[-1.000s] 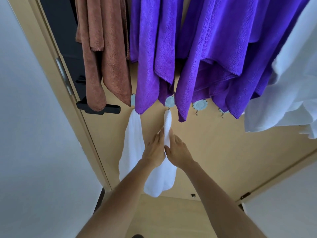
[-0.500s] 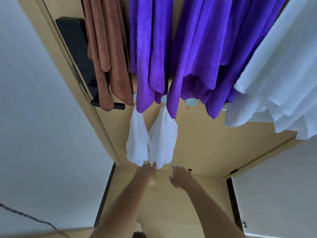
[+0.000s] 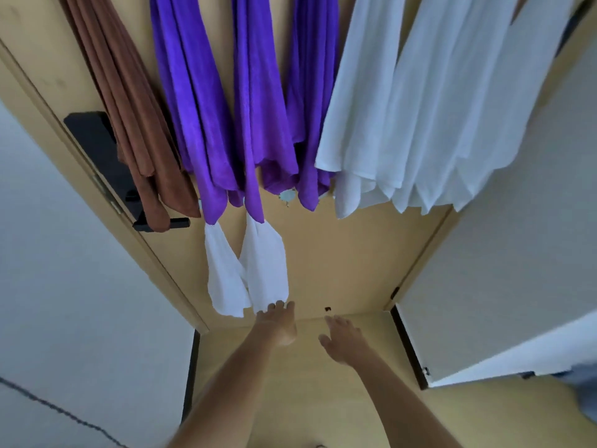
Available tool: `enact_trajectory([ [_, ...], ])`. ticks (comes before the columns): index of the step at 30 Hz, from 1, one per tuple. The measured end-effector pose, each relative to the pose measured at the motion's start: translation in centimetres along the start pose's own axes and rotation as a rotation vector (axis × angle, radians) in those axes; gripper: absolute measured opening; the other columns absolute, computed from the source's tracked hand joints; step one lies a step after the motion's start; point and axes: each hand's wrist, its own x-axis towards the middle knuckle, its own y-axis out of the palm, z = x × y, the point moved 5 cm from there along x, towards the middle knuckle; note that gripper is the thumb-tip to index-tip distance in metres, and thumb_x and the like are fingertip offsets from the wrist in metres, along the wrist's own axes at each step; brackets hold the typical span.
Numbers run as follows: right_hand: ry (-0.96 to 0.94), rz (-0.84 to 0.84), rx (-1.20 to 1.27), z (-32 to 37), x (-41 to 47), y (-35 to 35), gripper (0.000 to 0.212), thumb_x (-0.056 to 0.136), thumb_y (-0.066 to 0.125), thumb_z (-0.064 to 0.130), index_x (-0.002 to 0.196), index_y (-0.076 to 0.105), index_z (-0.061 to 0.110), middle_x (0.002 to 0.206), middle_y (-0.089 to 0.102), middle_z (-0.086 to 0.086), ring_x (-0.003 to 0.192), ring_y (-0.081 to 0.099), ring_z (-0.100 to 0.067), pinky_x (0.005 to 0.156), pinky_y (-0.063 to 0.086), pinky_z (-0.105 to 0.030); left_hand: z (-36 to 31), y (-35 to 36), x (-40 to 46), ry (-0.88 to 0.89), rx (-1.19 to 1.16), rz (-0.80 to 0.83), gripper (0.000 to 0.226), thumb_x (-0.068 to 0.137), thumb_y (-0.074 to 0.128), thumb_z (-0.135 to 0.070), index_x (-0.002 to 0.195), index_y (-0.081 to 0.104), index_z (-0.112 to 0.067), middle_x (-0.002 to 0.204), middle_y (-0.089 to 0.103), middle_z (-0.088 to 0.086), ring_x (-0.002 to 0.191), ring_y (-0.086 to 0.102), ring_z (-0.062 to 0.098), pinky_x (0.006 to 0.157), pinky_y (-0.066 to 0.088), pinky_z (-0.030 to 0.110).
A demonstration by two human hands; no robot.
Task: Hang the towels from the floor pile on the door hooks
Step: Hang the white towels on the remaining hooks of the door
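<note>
A small white towel [image 3: 258, 270] hangs on the wooden door [image 3: 349, 260] from a lower hook hidden under the purple towels [image 3: 226, 124]. It falls in two lobes. My left hand [image 3: 279, 323] reaches up with its fingertips at the towel's bottom edge, fingers loosely extended. My right hand [image 3: 339, 337] hovers to the right, away from the towel, fingers relaxed and holding nothing. A brown towel [image 3: 139, 130] and large white towels [image 3: 403, 124] hang from upper hooks. One pale round hook [image 3: 287, 196] shows bare between the purple towels.
A black door handle and lock plate [image 3: 106, 163] sit at the door's left edge, partly under the brown towel. White walls [image 3: 64, 302] flank the doorway on both sides. A dark cable [image 3: 48, 405] runs across the lower left wall. Tan floor [image 3: 290, 399] lies below my arms.
Both hands let go of the white towel near its hook and dropped to its bottom edge. The towel now hangs free in two lobes. The view tilted down and back.
</note>
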Motion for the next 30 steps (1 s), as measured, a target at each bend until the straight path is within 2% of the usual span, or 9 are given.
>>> enact_trajectory([
  [4,0.155,-0.049,0.095,-4.3,-5.4,0.7,0.054,0.099,0.035,0.038,0.145,0.025,0.011,0.149,0.031,-0.010,0.135,0.030,-0.029,0.107,0.029,-0.043,-4.4,0.6,-1.0,0.142,0.098,-0.009,0.061,0.096,0.036,-0.021,0.151,0.012,-0.012,0.153,0.022,0.007,0.140,0.023,0.027,0.111,0.027,0.045],
  [8,0.297,-0.131,0.170,-8.9,-11.9,2.7,0.052,0.098,0.036,0.042,0.141,0.030,0.012,0.145,0.034,-0.009,0.134,0.030,-0.028,0.106,0.028,-0.043,-11.0,3.0,-3.7,0.321,0.179,-0.023,0.060,0.096,0.037,-0.027,0.150,0.015,-0.013,0.156,0.016,0.007,0.144,0.014,0.026,0.113,0.022,0.047],
  [13,0.497,-0.245,0.275,-15.5,-20.7,4.8,0.060,0.098,0.035,0.046,0.147,0.021,0.015,0.155,0.019,-0.006,0.143,0.017,-0.026,0.113,0.021,-0.044,-20.7,7.3,-8.5,0.559,0.322,0.066,0.068,0.099,0.037,-0.036,0.153,0.002,-0.015,0.161,-0.004,0.007,0.148,-0.004,0.026,0.118,0.011,0.048],
  [20,0.857,-0.376,0.395,-26.9,-37.0,9.0,0.062,0.098,0.032,0.050,0.150,0.017,0.019,0.159,0.010,-0.007,0.145,0.011,-0.027,0.115,0.015,-0.047,-37.5,14.6,-17.4,0.893,0.569,0.089,0.075,0.095,0.040,-0.042,0.153,-0.001,-0.018,0.161,-0.005,0.005,0.148,-0.010,0.025,0.118,0.001,0.052],
  [28,1.219,-0.507,0.479,-37.5,-57.6,17.4,0.067,0.093,0.033,0.059,0.149,0.015,0.025,0.159,0.003,-0.006,0.145,0.003,-0.030,0.114,0.010,-0.054,-55.3,26.8,-31.5,1.161,0.725,0.135,0.075,0.095,0.036,-0.046,0.154,-0.004,-0.021,0.161,-0.013,0.004,0.147,-0.017,0.025,0.117,-0.006,0.055],
  [30,1.293,-0.526,0.511,-39.4,-61.8,19.8,0.069,0.091,0.026,0.063,0.148,0.017,0.026,0.158,0.005,-0.005,0.145,0.005,-0.029,0.112,0.012,-0.055,-58.7,29.7,-34.9,1.216,0.765,0.138,0.075,0.095,0.035,-0.046,0.154,-0.004,-0.021,0.161,-0.013,0.003,0.147,-0.017,0.024,0.117,-0.006,0.055],
])
